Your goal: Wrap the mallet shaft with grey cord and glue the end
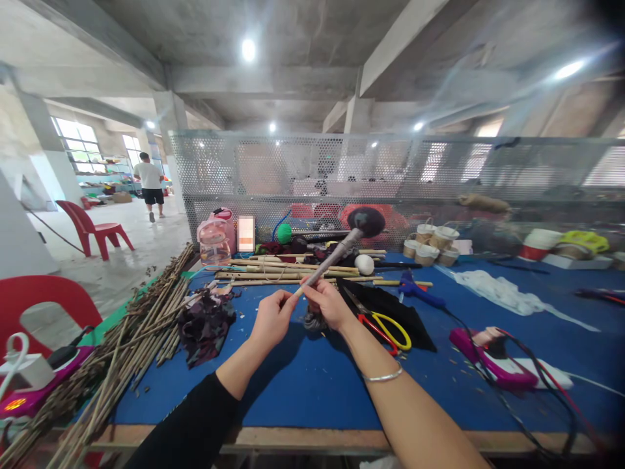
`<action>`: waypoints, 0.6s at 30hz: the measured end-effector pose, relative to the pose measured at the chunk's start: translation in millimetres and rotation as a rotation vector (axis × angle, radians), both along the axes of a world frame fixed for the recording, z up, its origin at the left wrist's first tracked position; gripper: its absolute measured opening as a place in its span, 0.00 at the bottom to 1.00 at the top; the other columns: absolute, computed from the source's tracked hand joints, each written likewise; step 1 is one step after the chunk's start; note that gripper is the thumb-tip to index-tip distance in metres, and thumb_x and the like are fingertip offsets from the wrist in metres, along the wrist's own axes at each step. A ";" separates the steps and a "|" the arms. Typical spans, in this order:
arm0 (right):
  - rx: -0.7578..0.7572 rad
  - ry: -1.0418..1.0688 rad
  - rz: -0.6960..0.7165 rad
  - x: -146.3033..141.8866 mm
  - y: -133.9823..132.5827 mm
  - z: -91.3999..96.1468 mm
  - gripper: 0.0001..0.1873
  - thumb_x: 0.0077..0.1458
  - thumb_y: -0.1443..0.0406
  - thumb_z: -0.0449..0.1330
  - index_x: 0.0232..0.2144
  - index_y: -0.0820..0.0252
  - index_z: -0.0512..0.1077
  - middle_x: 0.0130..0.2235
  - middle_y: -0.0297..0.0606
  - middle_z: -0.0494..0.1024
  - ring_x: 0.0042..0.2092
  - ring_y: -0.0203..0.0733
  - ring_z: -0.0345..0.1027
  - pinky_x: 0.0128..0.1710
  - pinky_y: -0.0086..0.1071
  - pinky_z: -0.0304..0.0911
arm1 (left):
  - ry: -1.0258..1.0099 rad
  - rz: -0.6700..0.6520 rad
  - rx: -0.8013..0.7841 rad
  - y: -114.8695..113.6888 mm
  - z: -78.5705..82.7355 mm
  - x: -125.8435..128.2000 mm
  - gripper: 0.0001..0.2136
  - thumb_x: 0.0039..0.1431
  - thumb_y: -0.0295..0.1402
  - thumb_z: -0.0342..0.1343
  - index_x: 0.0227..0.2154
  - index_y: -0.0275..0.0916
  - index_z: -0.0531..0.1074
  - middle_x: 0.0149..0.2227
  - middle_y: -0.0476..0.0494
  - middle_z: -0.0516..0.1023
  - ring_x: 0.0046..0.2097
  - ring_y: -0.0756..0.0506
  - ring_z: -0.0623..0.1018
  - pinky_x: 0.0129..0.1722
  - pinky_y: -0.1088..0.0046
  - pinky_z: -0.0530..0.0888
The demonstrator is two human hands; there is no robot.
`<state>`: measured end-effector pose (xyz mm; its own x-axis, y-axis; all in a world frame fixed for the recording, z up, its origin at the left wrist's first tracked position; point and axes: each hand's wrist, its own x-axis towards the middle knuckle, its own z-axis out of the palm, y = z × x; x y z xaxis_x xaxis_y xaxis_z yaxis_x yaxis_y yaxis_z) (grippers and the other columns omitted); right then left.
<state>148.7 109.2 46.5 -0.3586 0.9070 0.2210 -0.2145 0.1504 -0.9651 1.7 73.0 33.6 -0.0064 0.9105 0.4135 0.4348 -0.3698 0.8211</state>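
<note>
both hands pinch a wrapped stick (336,255) topped by a dark ball: left hand (271,317) at its lower end, right hand (328,301) just above; scissors (385,324) lie near.

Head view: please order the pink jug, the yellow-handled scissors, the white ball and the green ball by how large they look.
1. pink jug and scissors: alike in extent; the scissors lie nearer the camera, so I do not rank them.
2. white ball.
3. green ball: slightly smaller, though it sits farther back.

no words or numbers are legible; the card (245,233) is blurred out.
</note>
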 end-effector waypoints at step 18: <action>-0.040 0.011 0.035 -1.3 0.5 -2.7 0.21 0.41 0.54 0.65 0.33 0.59 0.62 0.17 0.20 0.57 0.15 0.25 0.43 0.15 0.25 0.37 | -0.429 -0.184 -0.148 1.7 -5.3 7.0 0.24 0.51 0.44 0.55 0.47 0.38 0.59 0.24 0.53 0.72 0.22 0.53 0.68 0.22 0.78 0.64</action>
<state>147.4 109.7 43.8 -0.3878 0.9021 0.1891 -0.2295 0.1042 -0.9677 8.7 74.7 28.4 0.0187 0.9613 0.2749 -0.0155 -0.2746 0.9614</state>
